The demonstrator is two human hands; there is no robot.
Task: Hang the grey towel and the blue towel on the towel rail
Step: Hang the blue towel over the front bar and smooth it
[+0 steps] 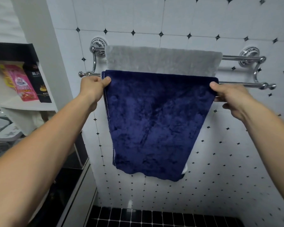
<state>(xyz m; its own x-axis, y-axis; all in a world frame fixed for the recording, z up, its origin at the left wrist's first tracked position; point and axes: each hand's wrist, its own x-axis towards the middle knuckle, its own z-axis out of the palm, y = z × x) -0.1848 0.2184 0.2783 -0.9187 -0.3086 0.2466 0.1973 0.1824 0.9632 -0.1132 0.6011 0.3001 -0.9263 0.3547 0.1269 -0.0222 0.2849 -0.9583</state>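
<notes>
I log: white glossy tiled wall with black diamond insets. Left of wall: white open shelf bearing pink printed packet and black packet. Below wall: black mosaic-tile floor.

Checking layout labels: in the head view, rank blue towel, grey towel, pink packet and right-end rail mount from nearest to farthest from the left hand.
1. Blue towel, gripped by the left hand.
2. Grey towel, just above, back bar.
3. Pink packet, shelf at left.
4. Right-end rail mount, far right.
</notes>
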